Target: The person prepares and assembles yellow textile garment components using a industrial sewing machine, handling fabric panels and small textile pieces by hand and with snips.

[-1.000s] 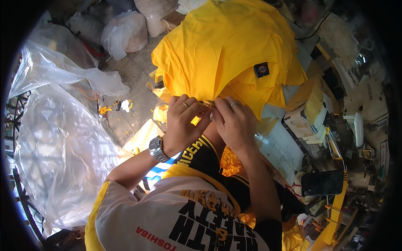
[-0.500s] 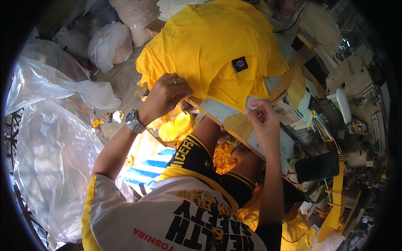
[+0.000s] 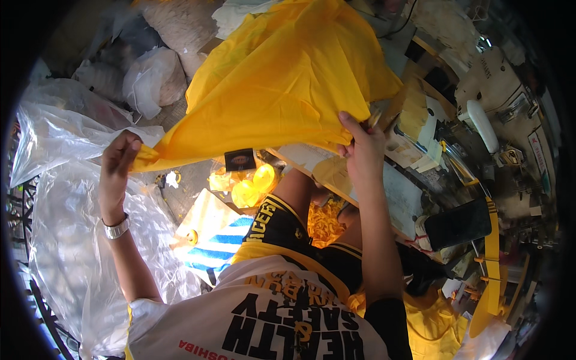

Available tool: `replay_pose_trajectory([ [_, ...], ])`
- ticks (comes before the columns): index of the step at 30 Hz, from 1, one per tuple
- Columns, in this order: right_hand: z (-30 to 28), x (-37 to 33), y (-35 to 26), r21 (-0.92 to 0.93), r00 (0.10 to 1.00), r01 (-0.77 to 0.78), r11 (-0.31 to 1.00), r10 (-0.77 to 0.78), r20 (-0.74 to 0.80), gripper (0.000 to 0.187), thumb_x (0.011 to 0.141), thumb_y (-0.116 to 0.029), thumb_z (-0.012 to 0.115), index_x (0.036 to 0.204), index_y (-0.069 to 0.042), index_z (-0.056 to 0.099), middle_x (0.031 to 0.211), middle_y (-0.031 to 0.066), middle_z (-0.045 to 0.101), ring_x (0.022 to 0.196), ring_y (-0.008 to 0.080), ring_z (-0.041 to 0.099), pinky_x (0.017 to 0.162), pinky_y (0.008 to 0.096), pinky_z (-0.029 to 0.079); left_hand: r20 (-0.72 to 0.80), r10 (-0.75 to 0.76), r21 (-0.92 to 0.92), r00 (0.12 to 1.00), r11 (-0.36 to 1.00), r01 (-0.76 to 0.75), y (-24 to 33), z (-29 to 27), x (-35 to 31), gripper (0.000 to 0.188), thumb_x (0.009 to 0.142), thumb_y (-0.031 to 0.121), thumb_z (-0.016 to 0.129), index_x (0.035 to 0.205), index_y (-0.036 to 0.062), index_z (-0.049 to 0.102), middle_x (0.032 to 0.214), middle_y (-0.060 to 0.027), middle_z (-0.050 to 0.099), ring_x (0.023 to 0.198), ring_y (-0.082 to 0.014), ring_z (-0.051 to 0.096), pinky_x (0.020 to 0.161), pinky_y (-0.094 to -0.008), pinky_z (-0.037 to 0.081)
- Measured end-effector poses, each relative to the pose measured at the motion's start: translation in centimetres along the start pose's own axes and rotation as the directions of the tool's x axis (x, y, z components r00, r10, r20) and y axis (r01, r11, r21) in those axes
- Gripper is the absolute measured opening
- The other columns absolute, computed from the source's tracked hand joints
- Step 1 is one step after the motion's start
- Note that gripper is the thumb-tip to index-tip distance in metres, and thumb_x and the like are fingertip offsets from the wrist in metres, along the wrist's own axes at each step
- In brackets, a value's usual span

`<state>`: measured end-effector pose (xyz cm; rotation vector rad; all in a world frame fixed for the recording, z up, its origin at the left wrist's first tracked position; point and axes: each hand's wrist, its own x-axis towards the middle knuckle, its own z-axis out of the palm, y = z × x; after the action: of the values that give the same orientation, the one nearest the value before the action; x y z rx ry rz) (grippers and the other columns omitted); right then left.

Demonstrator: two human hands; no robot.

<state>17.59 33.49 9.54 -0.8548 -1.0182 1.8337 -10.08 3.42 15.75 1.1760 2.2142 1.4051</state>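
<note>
A large yellow garment point(image 3: 282, 84) with a small dark square label point(image 3: 240, 159) on its lower edge is stretched out in the air before me. My left hand point(image 3: 117, 165) grips its left corner, with a metal watch on that wrist. My right hand point(image 3: 360, 144) pinches the garment's right edge, and a small metal tool shows between its fingers. The two hands are far apart and hold the cloth taut between them. Below the garment lie yellow scraps point(image 3: 252, 186).
Clear plastic bags point(image 3: 66, 222) pile up at the left, and white stuffed sacks point(image 3: 156, 78) lie at the top left. A cluttered work table point(image 3: 408, 192) with a sewing machine point(image 3: 510, 102) stands at the right. A blue-and-white striped bag point(image 3: 210, 240) lies on the floor.
My hands, close together at the garment's hem a second ago, have spread wide apart. The left went left and the right went right, drawing the yellow cloth out flat.
</note>
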Motion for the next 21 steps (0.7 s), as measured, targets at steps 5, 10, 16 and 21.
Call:
replay_pose_trajectory([
  [5,-8.3,-9.6,1.9,-0.505,0.983,-0.020,0.863,0.108,0.145,0.019,0.086,-0.011,0.072,0.078,-0.005,0.055,0.062,-0.0009,0.053,0.055,0.0022,0.046,0.050,0.0199,0.040,0.055,0.266,0.378,0.962,0.886,-0.267,0.0,10.2,2.5,0.012,0.083,-0.002,0.066,0.095,-0.0015,0.064,0.088,-0.0112,0.066,0.075,-0.0215,0.064,0.070,-0.0305,0.050],
  [10,-12.9,-15.4,2.7,-0.654,0.993,-0.112,0.749,0.069,-0.091,0.014,0.085,-0.010,0.072,0.084,-0.003,0.060,0.065,-0.0031,0.055,0.058,0.0026,0.048,0.058,0.0181,0.042,0.365,0.743,0.096,0.561,0.569,-0.816,7.5,23.2,7.3,0.018,0.077,0.005,0.073,0.095,0.0082,0.073,0.089,-0.0048,0.065,0.083,-0.0224,0.061,0.075,-0.0350,0.046],
  [16,-10.8,-15.1,-0.3,-0.630,0.994,0.077,0.773,-0.112,-0.015,0.020,0.090,-0.013,0.068,0.104,0.000,0.062,0.086,0.0008,0.061,0.072,0.0034,0.049,0.064,0.0191,0.041,0.549,0.783,-0.228,0.291,0.476,-0.849,7.9,34.9,8.3,0.008,0.079,0.012,0.070,0.082,0.0048,0.068,0.082,-0.0083,0.065,0.077,-0.0255,0.060,0.068,-0.0366,0.045],
  [21,-11.0,-10.7,0.3,-0.607,0.993,0.106,0.787,-0.117,0.022,0.020,0.092,-0.015,0.066,0.105,0.000,0.061,0.081,-0.0012,0.057,0.071,0.0044,0.047,0.066,0.0195,0.041,0.786,0.611,-0.397,0.096,0.616,-0.680,13.2,33.7,10.3,0.006,0.077,0.004,0.066,0.076,-0.0013,0.063,0.061,-0.0131,0.058,0.057,-0.0250,0.057,0.056,-0.0348,0.043],
])
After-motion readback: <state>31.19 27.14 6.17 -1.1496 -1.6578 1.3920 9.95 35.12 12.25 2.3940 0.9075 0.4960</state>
